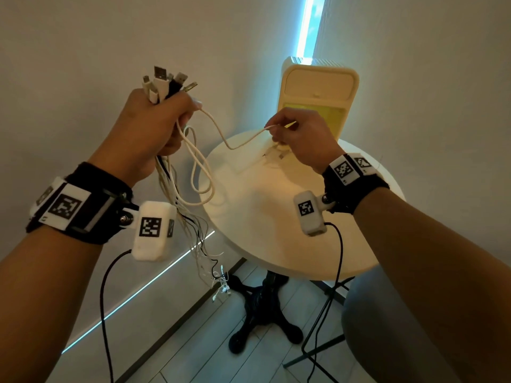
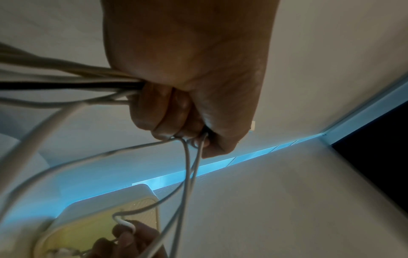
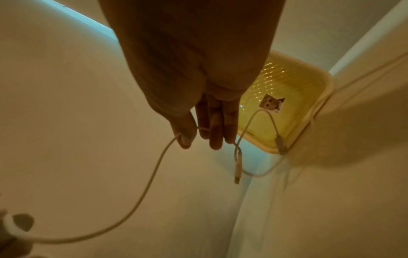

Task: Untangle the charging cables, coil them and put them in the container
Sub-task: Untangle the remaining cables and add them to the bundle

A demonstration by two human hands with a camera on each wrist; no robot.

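Observation:
My left hand point(image 1: 163, 117) is raised left of the table and grips a bundle of charging cables point(image 1: 166, 84); their USB plugs stick up above my fist and the loose ends point(image 1: 218, 277) dangle toward the floor. One white cable point(image 1: 221, 134) sags from that fist across to my right hand point(image 1: 293, 131), which pinches it between thumb and fingers point(image 3: 187, 137) above the table. Its short plug ends point(image 3: 238, 167) hang below my right fingers. The yellow container point(image 1: 318, 87) stands open at the table's back edge, lid raised.
The round white table point(image 1: 276, 217) stands on a black pedestal base point(image 1: 262, 308) in a room corner. A blue light strip point(image 1: 307, 26) runs up the wall behind the container. A black metal-frame stand point(image 1: 323, 341) is on the floor at the right.

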